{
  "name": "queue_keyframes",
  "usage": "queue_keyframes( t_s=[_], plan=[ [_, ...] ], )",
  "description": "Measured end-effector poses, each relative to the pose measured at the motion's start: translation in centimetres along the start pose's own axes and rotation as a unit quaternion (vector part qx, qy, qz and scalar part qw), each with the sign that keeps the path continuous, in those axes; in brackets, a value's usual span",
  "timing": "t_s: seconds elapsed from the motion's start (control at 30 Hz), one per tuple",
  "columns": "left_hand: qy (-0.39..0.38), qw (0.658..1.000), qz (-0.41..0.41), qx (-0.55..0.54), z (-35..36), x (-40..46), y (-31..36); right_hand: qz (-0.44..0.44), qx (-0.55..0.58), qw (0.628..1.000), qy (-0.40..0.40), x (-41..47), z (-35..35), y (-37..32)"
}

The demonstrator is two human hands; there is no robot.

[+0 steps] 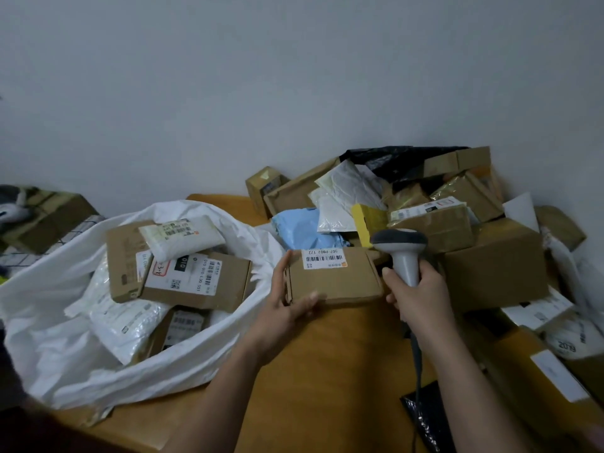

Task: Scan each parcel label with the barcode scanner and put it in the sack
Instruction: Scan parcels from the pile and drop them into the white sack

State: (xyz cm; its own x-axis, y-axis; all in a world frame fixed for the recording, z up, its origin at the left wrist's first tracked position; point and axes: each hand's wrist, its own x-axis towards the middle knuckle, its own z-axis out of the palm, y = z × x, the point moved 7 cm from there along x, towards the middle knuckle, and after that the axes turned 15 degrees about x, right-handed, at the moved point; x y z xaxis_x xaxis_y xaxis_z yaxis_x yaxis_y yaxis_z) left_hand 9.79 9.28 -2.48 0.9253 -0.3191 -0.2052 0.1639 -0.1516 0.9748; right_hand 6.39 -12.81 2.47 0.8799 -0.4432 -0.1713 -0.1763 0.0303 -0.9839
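Orange-brown wooden counter [327, 371] against a grey wall. Left hand [287, 302] grips a flat brown cardboard parcel [333, 282], white label [323, 258] reading "507-P802 T72". Right hand [415, 295] clasps the grey barcode scanner [403, 250]; its cable is partly hidden. White plastic sack [98, 361], left, holds parcels.

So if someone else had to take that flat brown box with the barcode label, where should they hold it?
Probably by its short left end, as the left hand does: the flat brown box is thin there, and the label stays uncovered for the scanner.
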Motion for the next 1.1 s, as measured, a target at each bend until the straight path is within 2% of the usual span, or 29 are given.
queue_keyframes(
  t_s=[0.13, 0.37, 0.6, 1.1],
  plan=[
    [0.056, 0.994, -0.039, -0.085, -1.4, 0.7, -0.3, -0.018, -0.002, 0.999, -0.039, -1.6, 1.1, -2.6],
    [0.18, 0.976, -0.05, -0.115, -4.0, 1.5, -0.4, 0.009, 0.036, 0.991, -0.131, -4.5, 2.6, -7.4],
    [0.205, 0.971, -0.031, -0.123, -4.7, 2.0, -0.3, -0.027, 0.002, 0.986, -0.162, -7.3, 2.4, -11.0],
    [0.253, 0.955, -0.007, -0.156, -6.5, -0.6, 0.2, -0.043, 0.036, 0.98, -0.189, -9.5, 4.6, -12.0]
  ],
)
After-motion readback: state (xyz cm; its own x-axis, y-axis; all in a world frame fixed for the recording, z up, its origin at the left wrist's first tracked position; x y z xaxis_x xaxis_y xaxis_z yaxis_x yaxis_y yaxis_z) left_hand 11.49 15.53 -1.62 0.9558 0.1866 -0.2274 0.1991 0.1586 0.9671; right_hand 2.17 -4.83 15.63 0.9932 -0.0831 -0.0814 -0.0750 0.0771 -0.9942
